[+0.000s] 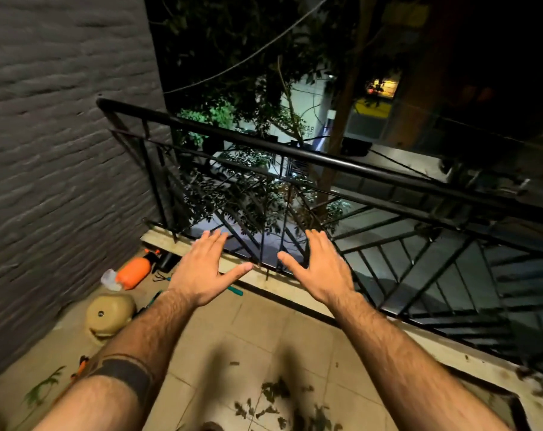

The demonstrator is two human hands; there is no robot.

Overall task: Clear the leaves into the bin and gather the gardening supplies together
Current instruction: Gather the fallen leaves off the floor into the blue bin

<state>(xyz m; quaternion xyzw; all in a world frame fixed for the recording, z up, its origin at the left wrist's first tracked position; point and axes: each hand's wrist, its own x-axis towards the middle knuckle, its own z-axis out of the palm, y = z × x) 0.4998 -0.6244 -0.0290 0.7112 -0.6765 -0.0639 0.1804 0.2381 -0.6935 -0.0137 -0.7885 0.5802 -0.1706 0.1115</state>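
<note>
Your left hand and right hand hover palm-down with fingers spread wide, holding nothing. Your left forearm hides part of the teal-handled tools and an orange-handled item at 8 o'clock. Dry, dark leaves lie scattered on the tiled floor at 6 o'clock, cut off by the frame edge. An orange sprayer lies on its side at 9 o'clock, near a tan container. Writing beyond the railing is illegible.

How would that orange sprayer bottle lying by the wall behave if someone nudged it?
The orange sprayer bottle lies on its side on the tiled floor, and its body looks rounded, so it would probably roll. It looks like plastic, likely light unless filled. I cannot tell whether it holds liquid.
</note>
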